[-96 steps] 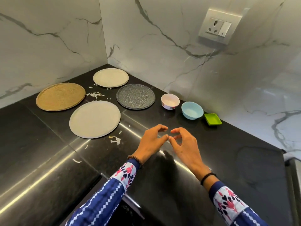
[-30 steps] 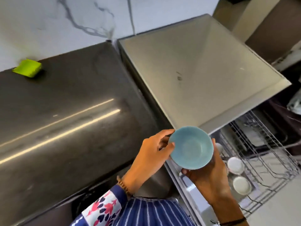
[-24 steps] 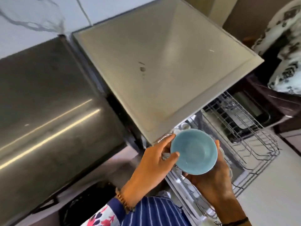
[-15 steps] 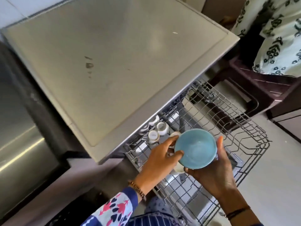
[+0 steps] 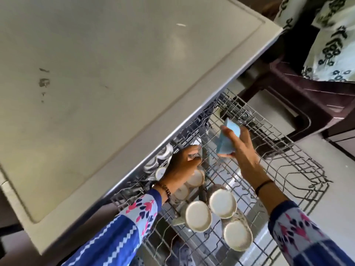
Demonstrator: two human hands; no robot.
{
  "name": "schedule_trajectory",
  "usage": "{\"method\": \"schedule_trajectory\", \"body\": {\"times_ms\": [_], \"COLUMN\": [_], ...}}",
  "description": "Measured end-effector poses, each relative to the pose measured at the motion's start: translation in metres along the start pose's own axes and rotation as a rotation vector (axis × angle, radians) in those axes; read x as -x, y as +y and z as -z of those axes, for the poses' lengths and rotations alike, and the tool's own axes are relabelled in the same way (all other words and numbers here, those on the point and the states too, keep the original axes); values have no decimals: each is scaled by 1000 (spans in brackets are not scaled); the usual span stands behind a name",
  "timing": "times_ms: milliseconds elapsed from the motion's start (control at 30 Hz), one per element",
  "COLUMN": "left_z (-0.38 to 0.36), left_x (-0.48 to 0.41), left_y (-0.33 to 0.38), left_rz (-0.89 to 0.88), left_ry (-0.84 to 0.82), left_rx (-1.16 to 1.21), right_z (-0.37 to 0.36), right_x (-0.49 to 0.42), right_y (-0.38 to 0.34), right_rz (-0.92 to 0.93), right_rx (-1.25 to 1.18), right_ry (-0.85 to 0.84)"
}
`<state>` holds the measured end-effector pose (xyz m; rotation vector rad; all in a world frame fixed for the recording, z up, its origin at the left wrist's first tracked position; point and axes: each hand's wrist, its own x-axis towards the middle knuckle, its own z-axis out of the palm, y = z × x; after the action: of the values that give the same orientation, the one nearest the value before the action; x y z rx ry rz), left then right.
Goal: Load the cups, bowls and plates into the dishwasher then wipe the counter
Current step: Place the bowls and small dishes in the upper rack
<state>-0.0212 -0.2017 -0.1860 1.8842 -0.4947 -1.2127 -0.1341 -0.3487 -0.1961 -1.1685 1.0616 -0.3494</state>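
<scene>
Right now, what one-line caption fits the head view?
Right hand tips a blue bowl over the dishwasher's wire rack; left hand reaches among upturned cups.

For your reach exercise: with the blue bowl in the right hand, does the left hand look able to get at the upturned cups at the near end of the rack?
Probably yes. The left hand holds nothing and the cups sit uncovered in the rack just behind it.
</scene>
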Motion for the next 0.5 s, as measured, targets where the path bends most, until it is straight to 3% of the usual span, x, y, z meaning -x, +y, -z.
{"method": "schedule_trajectory", "body": {"times_ms": [100,200,500], "left_z": [8,15,18], "left_x": [-8,-13,-19], "left_y": [-10,-19,-31], "left_rz": [13,28,77], "left_ry": [56,88,95], "left_rx": [-22,-18,91], "right_z": [-10,-23,-50], "right_x": [-41,-73,-101], "right_y": [5,17,35], "right_rz": [230,325,381], "right_rx": [522,1065,1464], "right_ry": [77,148,79]}}
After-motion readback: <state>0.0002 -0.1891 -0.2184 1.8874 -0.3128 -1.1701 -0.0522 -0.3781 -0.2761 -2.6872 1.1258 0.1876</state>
